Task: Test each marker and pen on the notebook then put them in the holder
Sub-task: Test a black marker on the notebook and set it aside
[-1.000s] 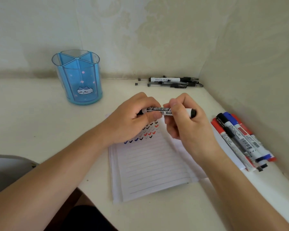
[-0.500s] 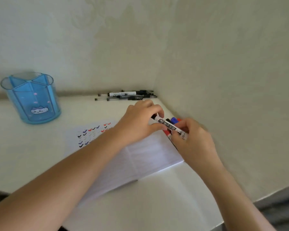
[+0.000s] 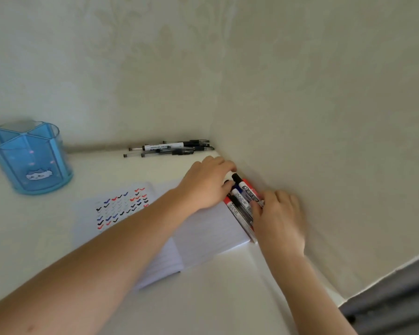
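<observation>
Gripping seems the right word for the right hand (image 3: 278, 221): its fingers (image 3: 257, 206) curl over the near end of the black-capped marker (image 3: 246, 193), which lies on top of the pile of markers (image 3: 238, 211). The left hand (image 3: 207, 183) has bent fingers at the cap end. With the blur, I cannot tell whether it pinches the cap or only touches it.

The pile lies along the right edge of the notebook (image 3: 203, 233), squeezed between it and the side wall (image 3: 324, 141). The step looks like handling one marker at this pile. To do it well, lift the top marker straight up so the ones beneath do not roll. Steady the barrel with the right hand and draw the cap off in line with the barrel, not at a twist.

The notebook's left page carries rows of ticks (image 3: 121, 206) in black, blue and red, so a fresh mark belongs on bare lines.

The blue holder (image 3: 29, 158) stands well apart, beyond the notebook's far left corner, and no marker or pen shows in it, so the sorting has hardly begun. A cluster of pens (image 3: 172, 148) lies past the notebook's far edge, against the back wall.

In the way: the side wall crowds the right hand, the left forearm lies across the notebook, and any carry to the holder must cross the whole page over the table (image 3: 228, 298).
</observation>
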